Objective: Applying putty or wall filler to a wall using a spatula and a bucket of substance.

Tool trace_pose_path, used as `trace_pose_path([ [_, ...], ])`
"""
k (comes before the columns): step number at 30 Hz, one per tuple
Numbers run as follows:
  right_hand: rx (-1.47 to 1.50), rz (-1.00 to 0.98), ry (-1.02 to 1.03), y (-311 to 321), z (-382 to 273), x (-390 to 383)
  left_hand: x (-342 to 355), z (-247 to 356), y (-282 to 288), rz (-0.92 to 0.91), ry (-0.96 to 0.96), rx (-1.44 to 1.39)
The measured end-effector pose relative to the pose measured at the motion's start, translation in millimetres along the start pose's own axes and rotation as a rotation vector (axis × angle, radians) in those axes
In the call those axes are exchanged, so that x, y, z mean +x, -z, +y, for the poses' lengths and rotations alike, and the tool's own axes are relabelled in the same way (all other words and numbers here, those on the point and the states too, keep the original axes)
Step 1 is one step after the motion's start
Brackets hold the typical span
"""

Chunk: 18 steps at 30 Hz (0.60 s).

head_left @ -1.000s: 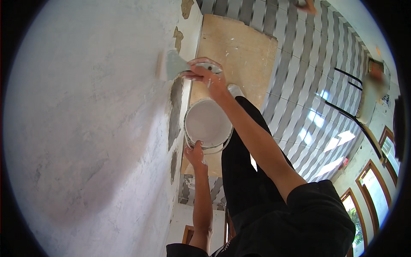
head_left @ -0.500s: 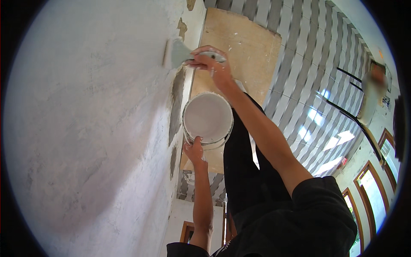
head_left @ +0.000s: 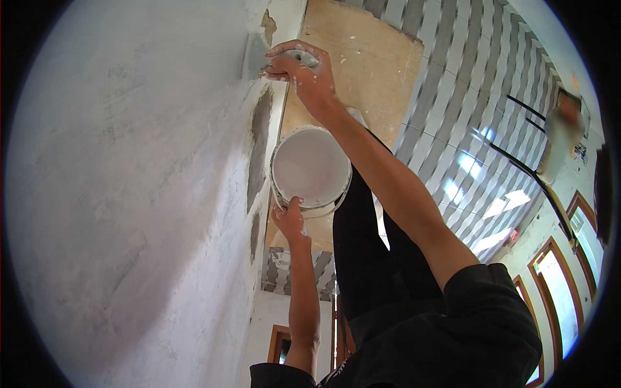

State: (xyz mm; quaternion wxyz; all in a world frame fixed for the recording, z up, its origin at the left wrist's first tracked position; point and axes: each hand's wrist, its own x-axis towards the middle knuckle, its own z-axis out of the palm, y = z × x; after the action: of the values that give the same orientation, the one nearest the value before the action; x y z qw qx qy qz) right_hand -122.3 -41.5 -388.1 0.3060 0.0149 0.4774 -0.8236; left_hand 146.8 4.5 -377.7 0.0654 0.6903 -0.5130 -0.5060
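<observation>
Fingers of my right hand [head_left: 309, 74] are closed round the handle of a wide, pale grey-green putty knife [head_left: 257, 55], its blade against the whitish plastered wall [head_left: 142, 161], just left of the wall's flaking edge. My left hand [head_left: 289, 218] grips the near rim of a white bucket [head_left: 310, 165] of pale, creamy filler, thumb over the rim. Dabs of white filler show on both hands. Grey bare patches [head_left: 259, 145] run along the wall beside the bucket.
A stained tan board [head_left: 362, 64] lies under me on a grey-and-white striped tile floor [head_left: 440, 103]. My dark-clad legs stand right of the bucket. Black hose-like lines and blurred pale items lie at the right, near wood-framed openings [head_left: 553, 297] in the far wall.
My right hand and the putty knife have moved higher in the picture along the wall and slightly left. The bucket and my left hand have shifted a little upward in the picture.
</observation>
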Motion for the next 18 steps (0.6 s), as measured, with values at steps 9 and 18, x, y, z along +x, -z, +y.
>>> trace_pose_path([
  [9,-0.072,-0.263,-0.14,64.0,-82.9,-48.2,13.1,-4.7,-7.3,-0.001,-0.002,-0.066],
  [18,-0.726,-0.436,-0.296,112.1,-60.0,-120.3,18.1,-7.5,-21.4,-0.049,-0.03,-0.029],
])
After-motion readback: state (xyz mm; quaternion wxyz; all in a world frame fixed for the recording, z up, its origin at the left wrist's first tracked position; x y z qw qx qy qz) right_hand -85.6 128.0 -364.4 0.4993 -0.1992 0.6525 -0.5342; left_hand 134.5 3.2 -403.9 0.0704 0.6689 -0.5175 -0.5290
